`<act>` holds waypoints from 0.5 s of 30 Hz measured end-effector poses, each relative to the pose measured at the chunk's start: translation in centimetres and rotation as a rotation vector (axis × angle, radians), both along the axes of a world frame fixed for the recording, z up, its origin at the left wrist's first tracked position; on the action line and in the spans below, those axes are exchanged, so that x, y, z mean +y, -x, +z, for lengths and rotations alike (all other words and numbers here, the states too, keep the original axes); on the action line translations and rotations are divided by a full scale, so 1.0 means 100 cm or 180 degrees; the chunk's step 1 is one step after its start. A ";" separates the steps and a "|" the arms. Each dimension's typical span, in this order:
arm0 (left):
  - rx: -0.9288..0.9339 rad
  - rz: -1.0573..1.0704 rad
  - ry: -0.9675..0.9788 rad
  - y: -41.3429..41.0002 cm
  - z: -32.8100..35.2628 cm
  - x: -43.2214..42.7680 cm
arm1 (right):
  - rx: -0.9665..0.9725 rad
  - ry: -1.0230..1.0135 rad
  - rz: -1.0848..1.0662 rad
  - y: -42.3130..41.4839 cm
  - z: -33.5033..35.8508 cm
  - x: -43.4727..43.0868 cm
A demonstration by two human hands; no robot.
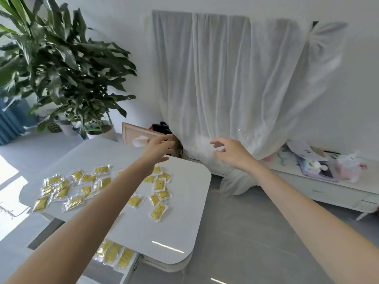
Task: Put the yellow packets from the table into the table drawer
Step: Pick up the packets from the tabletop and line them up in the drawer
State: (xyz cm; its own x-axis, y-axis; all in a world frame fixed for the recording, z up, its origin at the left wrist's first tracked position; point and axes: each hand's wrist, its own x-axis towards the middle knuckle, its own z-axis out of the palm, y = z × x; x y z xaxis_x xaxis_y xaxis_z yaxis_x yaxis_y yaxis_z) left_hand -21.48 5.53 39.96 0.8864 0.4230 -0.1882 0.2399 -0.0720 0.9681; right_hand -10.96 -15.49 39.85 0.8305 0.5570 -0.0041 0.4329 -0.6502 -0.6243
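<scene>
Over the table: both hands are held up in the air, past the far end of the white table (164, 228), and they hold nothing.
Left hand (159, 149): fingers spread and loose — it hangs above the far edge of the table, with the arm stretched right over the packets.
Right hand (229, 152): fingers spread and a bit curled — it is off to the side, over the floor, in front of the white curtain (225, 78).
Yellow packets (102, 189): lots of them lie flat and scattered on the table top, below the left hand and back toward the person.
Which way they point: every which way — some long sides run across the table, some run along it, some are slanted.
Drawer (131, 267): pulled open under the near end of the table, with a few yellow packets lying inside side by side.
Nearer hand: the left one, I think — it needs to drop down and come back a bit to reach a packet.
</scene>
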 end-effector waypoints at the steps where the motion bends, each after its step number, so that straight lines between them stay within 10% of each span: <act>1: -0.0008 0.0022 -0.0046 -0.013 0.002 0.001 | 0.0020 -0.0013 0.0013 -0.013 -0.002 0.001; 15: 0.0256 0.0536 -0.0293 -0.215 -0.062 0.079 | 0.0366 0.0319 0.0673 -0.228 -0.066 0.084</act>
